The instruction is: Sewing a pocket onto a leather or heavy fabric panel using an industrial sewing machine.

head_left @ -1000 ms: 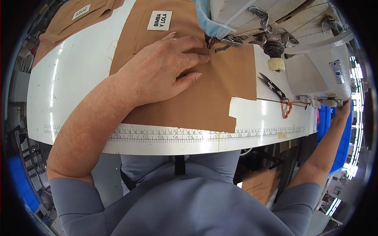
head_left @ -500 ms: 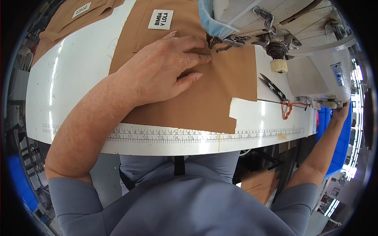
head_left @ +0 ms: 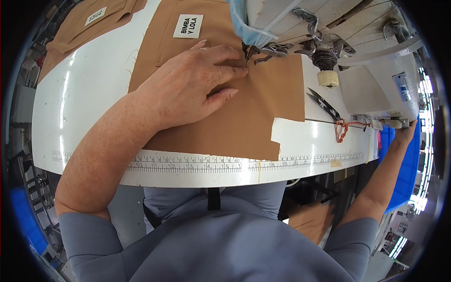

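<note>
A piece of brown fabric [head_left: 235,117] lies on the white table under the sewing machine [head_left: 366,47]. A white printed label [head_left: 188,26] sits on its far part, by a stitched pocket outline. My left hand [head_left: 199,77] rests palm down on the fabric with its fingers stretched out. Its fingertips are just left of the presser foot and needle area [head_left: 248,56]. My right arm reaches to the machine's far right end, where my right hand [head_left: 409,129] touches it from behind. The machine hides the fingers of that hand.
Black thread snips [head_left: 324,104] lie right of the fabric, beside an orange cord [head_left: 341,130]. A printed ruler strip [head_left: 197,164] runs along the table's front edge. Another labelled brown piece [head_left: 87,26] lies at far left. A blue bin [head_left: 403,174] stands at right.
The view has shifted slightly. My left hand stays flat on the fabric by the needle, and my right hand stays at the machine's right end.
</note>
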`<state>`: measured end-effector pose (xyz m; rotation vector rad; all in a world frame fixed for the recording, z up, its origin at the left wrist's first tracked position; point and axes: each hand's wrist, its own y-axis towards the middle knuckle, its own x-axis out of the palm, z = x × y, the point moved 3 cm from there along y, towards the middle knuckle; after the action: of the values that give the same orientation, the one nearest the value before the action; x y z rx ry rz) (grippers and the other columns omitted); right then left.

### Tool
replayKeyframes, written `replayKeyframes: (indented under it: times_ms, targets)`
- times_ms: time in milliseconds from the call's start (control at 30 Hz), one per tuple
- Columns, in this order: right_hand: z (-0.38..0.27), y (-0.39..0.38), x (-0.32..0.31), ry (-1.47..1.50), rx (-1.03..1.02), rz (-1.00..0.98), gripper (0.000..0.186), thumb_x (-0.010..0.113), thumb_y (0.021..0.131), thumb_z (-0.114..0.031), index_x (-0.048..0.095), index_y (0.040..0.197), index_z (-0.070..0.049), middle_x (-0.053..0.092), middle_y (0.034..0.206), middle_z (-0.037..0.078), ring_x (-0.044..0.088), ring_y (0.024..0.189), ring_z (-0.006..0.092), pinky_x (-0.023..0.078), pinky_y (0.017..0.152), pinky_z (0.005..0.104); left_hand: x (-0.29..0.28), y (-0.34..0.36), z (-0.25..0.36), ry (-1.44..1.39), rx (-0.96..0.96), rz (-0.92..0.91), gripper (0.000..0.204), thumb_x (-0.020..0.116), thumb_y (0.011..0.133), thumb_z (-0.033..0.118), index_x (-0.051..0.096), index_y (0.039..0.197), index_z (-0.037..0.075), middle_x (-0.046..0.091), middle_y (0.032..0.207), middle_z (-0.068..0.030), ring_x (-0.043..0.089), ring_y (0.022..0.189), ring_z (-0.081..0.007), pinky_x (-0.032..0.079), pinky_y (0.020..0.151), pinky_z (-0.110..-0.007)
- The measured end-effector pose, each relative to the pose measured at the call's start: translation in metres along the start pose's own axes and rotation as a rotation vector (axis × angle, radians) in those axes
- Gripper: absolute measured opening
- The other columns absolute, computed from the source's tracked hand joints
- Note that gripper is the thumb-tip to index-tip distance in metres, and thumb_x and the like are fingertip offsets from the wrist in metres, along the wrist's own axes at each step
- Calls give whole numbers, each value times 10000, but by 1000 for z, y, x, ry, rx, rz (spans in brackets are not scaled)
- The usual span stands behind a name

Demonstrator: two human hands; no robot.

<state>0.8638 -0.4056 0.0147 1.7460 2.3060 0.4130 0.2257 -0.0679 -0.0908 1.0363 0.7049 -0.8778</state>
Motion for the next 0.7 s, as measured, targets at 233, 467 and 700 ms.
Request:
replayKeyframes:
  times_ms: [233, 467, 700]
  targets:
    - [17, -25, 7, 107, -54, 49, 594, 267, 1143, -448, 410, 1553, -43, 481, 1559, 186, 472, 1431, 375, 391, 1182, 560, -3, 3, 1, 24, -4, -37, 393, 722, 904, 166, 716, 1283, 62, 609, 1421, -131, 588, 1308, -333, 461, 1144, -462]
    - [-46, -89, 42, -84, -225, 348, 496, 340, 1138, -339, 524, 1428, 21, 572, 1429, 153, 565, 1268, 270, 435, 1085, 420, -5, -2, 1, 19, -39, -74, 402, 715, 922, 189, 704, 1306, 69, 603, 1436, -125, 573, 1337, -330, 414, 1189, -488]
    - [-48, -314, 230, -184, -163, -656, 201, 659, 1032, -206, 747, 1016, -25, 713, 894, 22, 550, 732, 65, 442, 647, 229, 0, -2, 1, 53, -25, -55, 395, 720, 926, 206, 704, 1294, 64, 616, 1424, -111, 578, 1334, -316, 395, 1205, -517]
